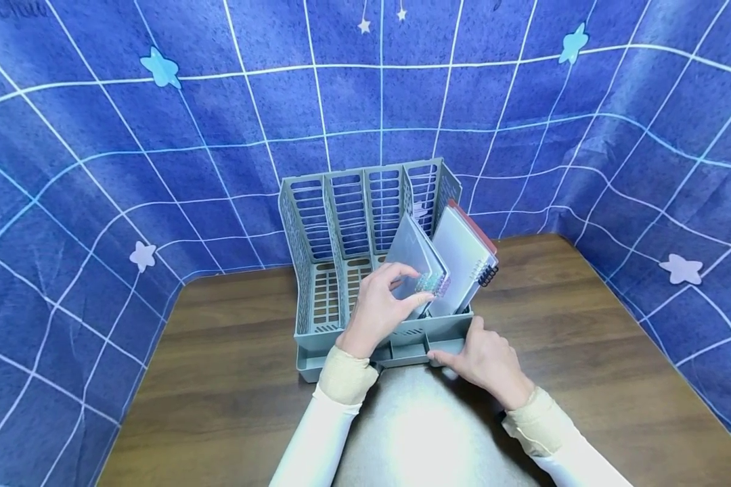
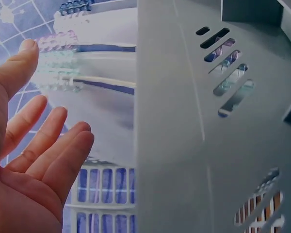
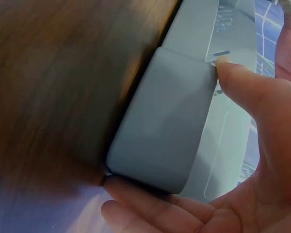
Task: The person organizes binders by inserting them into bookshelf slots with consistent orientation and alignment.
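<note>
A grey-green file organizer [image 1: 445, 327] with several upright slots stands on the table. Spiral notebooks [image 1: 409, 247] with teal and purple coils lean in a right-hand slot. Beside them, in the rightmost slot, lean a pale notebook [image 1: 453, 247] with black coils and a red-covered one [image 1: 476, 228]. My left hand [image 1: 379, 306] is spread around the teal and purple coils [image 2: 58, 60]; in the left wrist view its thumb points at them and the other fingers are extended. My right hand [image 1: 490, 358] grips the right corner of the organizer's front tray [image 3: 165, 116], thumb on its rim, fingers at its end.
The slots [image 1: 325, 291] at the organizer's left show bare grid floors. Wood-grain tabletop [image 1: 231, 352] extends on both sides. A blue cloth [image 1: 219, 135] with white lines and stars hangs behind and at the sides. A bright pale surface [image 1: 429, 433] lies between the forearms.
</note>
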